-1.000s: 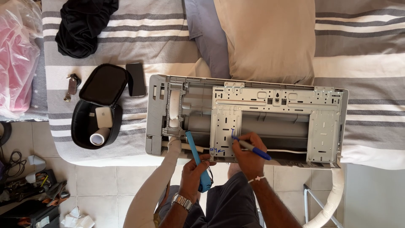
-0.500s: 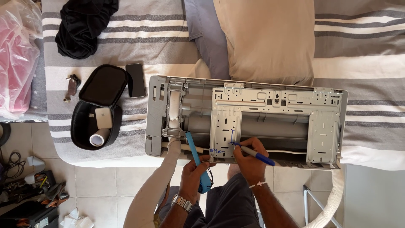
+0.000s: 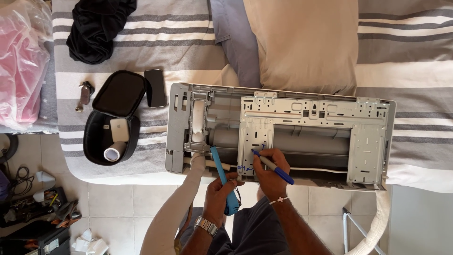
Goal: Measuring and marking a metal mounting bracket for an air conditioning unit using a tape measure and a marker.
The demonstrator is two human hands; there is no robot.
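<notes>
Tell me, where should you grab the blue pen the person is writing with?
Probably by the barrel's middle, coming from the near edge of the bed. The blue pen lies slanted, tip up-left on the metal plate, so fingers should stay behind the tip. The right hand pinches it just so. The left hand grips a light-blue tool.

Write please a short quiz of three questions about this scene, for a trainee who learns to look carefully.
1. True or false: the right hand holds a blue marker with its tip on the metal plate of the grey unit.
2. What does the left hand hold? A) a phone B) a blue tool C) a key
3. Fill in: the open black case lies on the ______ bedcover.

Key:
1. True; blue marks show on the plate beside the tip.
2. B
3. striped
</notes>
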